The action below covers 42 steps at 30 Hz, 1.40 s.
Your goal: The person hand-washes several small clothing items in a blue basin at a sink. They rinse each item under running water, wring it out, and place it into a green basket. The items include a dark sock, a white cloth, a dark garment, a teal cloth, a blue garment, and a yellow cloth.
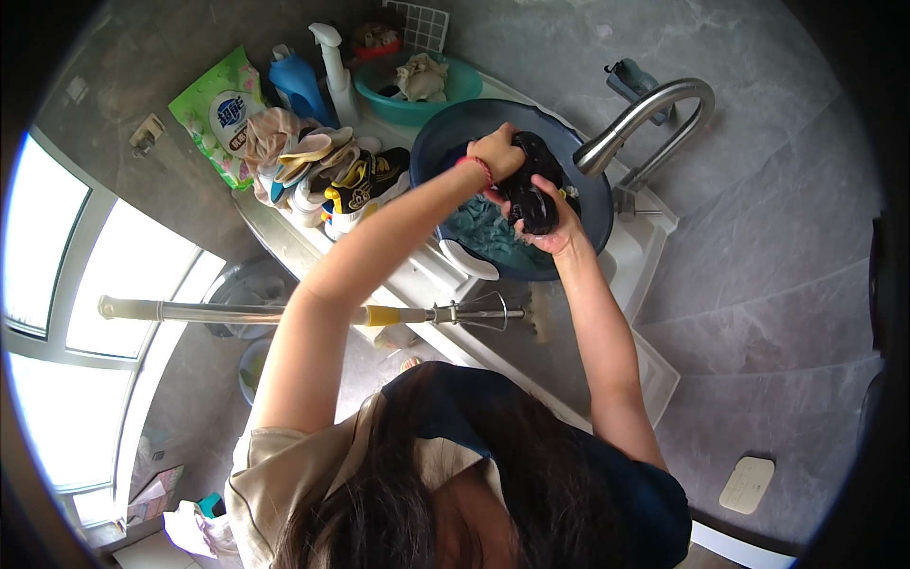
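Observation:
My left hand (500, 155), with a red band at the wrist, grips the upper part of a wet black item (534, 171). Cupped under its lower end, my right hand (558, 224) holds the same item with the fingers around it. Whether it is a shoe or bunched cloth I cannot tell. Both hands are over a dark blue plastic basin (455, 117) with a white handle (469, 260). Soaked teal fabric (490, 227) lies in the basin below them.
A metal gooseneck faucet (665, 92) arches at the basin's right. Left stand shoes (355, 181), a spray bottle (340, 78), a blue bottle (298, 82) and a green detergent bag (220, 117). A green basin (387, 107) sits behind. A pole (227, 313) crosses the sink's front edge.

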Tool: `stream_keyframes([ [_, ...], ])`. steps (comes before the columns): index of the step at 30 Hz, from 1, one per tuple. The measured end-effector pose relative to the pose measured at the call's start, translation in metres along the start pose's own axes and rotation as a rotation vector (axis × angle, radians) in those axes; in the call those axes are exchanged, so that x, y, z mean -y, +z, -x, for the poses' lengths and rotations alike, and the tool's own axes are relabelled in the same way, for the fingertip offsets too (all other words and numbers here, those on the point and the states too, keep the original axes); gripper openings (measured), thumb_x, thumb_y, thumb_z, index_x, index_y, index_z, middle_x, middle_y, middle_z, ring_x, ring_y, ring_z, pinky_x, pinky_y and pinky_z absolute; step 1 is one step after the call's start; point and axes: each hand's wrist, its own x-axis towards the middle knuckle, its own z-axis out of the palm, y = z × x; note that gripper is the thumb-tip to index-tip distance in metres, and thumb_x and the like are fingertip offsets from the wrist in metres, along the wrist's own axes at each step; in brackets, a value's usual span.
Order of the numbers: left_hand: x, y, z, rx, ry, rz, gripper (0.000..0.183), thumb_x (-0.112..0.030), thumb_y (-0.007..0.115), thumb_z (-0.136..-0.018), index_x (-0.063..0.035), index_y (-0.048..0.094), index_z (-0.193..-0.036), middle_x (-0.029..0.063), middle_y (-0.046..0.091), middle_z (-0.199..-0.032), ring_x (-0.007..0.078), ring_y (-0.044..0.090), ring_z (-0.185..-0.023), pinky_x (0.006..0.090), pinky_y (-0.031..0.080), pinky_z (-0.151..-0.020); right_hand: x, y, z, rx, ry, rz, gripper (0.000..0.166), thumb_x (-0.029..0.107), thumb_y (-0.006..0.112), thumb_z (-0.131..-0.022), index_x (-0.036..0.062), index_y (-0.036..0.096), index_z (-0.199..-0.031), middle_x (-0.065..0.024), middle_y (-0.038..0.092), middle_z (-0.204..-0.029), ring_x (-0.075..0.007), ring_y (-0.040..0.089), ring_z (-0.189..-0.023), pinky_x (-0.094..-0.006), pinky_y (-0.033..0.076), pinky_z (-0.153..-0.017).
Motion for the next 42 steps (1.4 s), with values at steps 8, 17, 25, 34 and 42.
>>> stream_keyframes([
  [8,0.001,-0.042,0.024,0.744,-0.181,1.120,0.052,-0.030,0.056,-0.079,-0.0038,0.038,-0.121,0.0102,0.047,-0.115,0.0224,0.045,-0.107,0.0374,0.031,-0.094,-0.004,0.040,-0.002,-0.094,0.068,-0.056,0.028,0.027,0.054,-0.079,0.0023,0.051,-0.091,-0.0092,0.055,-0.076,-0.0190,0.056,-0.060,-0.0274,0.049,-0.045],
  [17,-0.006,-0.008,-0.006,0.133,-0.200,0.750,0.040,-0.019,0.073,-0.060,0.0042,0.057,-0.088,0.0098,0.060,-0.079,0.0178,0.058,-0.069,0.0296,0.048,-0.067,0.008,0.068,-0.012,-0.514,-0.120,0.946,0.035,0.014,0.069,-0.063,-0.0010,0.055,-0.091,-0.0086,0.060,-0.083,-0.0179,0.060,-0.073,-0.0291,0.050,-0.064],
  [25,-0.001,0.016,-0.016,-0.281,-0.018,-0.045,0.041,-0.030,0.067,-0.055,0.0013,0.061,-0.080,0.0179,0.061,-0.083,0.0272,0.060,-0.078,0.0319,0.046,-0.071,0.006,0.053,-0.026,-0.973,-0.101,2.027,0.060,0.045,0.064,-0.061,0.0009,0.053,-0.101,-0.0210,0.058,-0.090,-0.0327,0.055,-0.090,-0.0367,0.045,-0.076],
  [34,-0.002,-0.012,-0.010,-0.220,0.039,0.212,0.043,-0.023,0.069,-0.057,0.0045,0.058,-0.089,0.0125,0.060,-0.086,0.0187,0.058,-0.079,0.0279,0.046,-0.070,0.021,0.038,-0.016,-0.265,-0.444,1.167,0.064,0.026,0.070,-0.068,0.0028,0.036,-0.117,-0.0097,0.052,-0.105,-0.0199,0.051,-0.097,-0.0282,0.038,-0.085],
  [42,-0.037,0.013,0.040,-0.042,1.074,-0.153,0.031,-0.020,0.067,-0.056,-0.0053,0.052,-0.077,0.0118,0.053,-0.077,0.0301,0.053,-0.070,0.0362,0.045,-0.064,-0.002,0.017,0.012,-0.119,-0.121,0.172,0.074,0.056,0.041,-0.078,-0.0029,0.028,-0.121,-0.0237,0.040,-0.114,-0.0351,0.038,-0.111,-0.0475,0.033,-0.092],
])
